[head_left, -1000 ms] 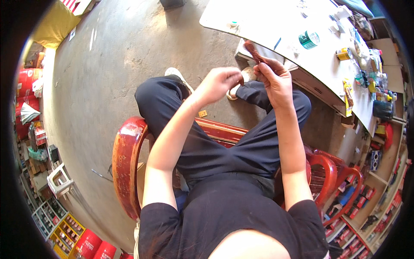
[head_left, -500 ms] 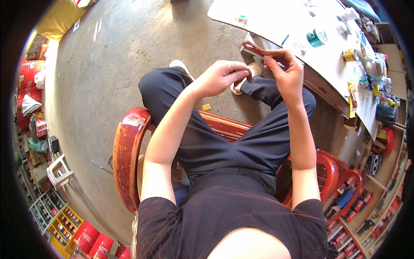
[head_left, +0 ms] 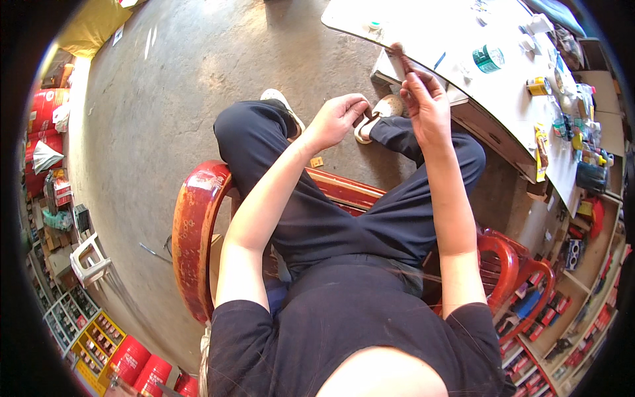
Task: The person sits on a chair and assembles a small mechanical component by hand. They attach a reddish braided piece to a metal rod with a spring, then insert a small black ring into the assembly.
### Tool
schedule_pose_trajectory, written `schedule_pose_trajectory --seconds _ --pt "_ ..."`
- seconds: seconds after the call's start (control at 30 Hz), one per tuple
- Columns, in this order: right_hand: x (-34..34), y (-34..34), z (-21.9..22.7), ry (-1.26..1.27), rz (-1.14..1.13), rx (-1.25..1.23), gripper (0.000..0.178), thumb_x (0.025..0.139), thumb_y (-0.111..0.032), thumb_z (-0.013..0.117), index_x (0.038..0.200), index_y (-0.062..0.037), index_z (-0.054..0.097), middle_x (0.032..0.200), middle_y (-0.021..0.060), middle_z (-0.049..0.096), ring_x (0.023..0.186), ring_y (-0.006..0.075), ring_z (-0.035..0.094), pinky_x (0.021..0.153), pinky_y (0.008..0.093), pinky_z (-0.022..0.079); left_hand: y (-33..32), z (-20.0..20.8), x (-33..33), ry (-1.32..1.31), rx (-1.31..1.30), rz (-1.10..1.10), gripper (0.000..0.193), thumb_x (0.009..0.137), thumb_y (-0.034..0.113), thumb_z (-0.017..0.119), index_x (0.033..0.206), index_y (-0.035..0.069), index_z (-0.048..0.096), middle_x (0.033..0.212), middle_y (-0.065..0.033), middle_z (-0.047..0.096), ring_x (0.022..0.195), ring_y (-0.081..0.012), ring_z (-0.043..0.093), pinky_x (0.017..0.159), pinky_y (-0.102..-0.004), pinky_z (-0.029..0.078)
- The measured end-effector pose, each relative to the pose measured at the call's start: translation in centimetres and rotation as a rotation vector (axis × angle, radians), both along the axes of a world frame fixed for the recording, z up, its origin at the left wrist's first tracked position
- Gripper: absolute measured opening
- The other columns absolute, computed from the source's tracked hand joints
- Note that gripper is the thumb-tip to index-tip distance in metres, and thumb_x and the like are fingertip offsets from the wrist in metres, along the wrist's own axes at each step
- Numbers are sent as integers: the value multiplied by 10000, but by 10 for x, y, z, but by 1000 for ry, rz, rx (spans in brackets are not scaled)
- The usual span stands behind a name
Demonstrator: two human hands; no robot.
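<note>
Two hands raised over lap, apart. Right hand (head_left: pixel 428 106) pinches thin brown strip (head_left: pixel 401 58), tip up near white table (head_left: pixel 423 26) edge. Left hand (head_left: pixel 338 119) loosely curled, whether holding anything cannot tell. Strip work looks mid-way; finished result not visible.

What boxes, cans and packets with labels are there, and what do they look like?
Round green-and-white tape roll: on the white table, right of the hands.
Small yellow can: on the white table, farther right.
Long yellow-and-red packet: at the table's near edge.
Big red drums: far left, against the wall.
Red round cans: bottom left on the floor.
Yellow crate of small boxes: beside those cans.
</note>
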State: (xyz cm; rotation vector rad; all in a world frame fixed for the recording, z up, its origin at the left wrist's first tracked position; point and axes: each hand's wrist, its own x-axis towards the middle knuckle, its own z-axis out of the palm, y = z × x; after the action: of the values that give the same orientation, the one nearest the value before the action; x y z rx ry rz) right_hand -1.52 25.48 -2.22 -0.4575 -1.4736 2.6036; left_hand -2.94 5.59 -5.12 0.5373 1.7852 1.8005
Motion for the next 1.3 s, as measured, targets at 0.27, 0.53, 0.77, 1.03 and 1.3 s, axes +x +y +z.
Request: schedule_pose_trajectory --seconds 0.27,0.53,0.77,1.03,1.3 --pt "14 -1 54 327 977 628 77 824 -8 667 889 6 627 874 70 595 836 177 624 706 284 508 -19 48 -17 291 -192 -160 175 986 132 499 935 -11 587 776 -39 572 757 -101 532 699 -267 453" --pt "-11 4 44 166 -50 696 95 903 -97 637 922 -5 640 872 58 645 734 164 645 710 283 545 2 28 -15 83 -106 -61 208 994 149 489 879 -1 574 720 12 515 664 -91 467 635 -227 417" --pt "14 5 54 264 1100 607 133 795 15 699 905 26 625 900 78 611 812 158 609 750 282 494 -19 42 -23 231 -134 -165 194 990 163 498 897 8 570 759 -17 566 708 -102 503 661 -240 434" --pt "-10 11 49 214 44 421 124 876 -76 680 977 -12 647 865 62 659 799 137 656 722 255 546 -9 26 -22 75 -72 -130 217 1002 164 484 902 -3 580 772 28 520 687 -58 415 640 -212 382" --pt "5 18 49 429 1013 1056 177 752 -59 721 899 -9 636 862 114 613 790 253 614 727 325 494 -17 45 -33 160 -184 -162 202 1004 154 479 911 -4 564 783 19 519 723 -56 431 660 -206 388"
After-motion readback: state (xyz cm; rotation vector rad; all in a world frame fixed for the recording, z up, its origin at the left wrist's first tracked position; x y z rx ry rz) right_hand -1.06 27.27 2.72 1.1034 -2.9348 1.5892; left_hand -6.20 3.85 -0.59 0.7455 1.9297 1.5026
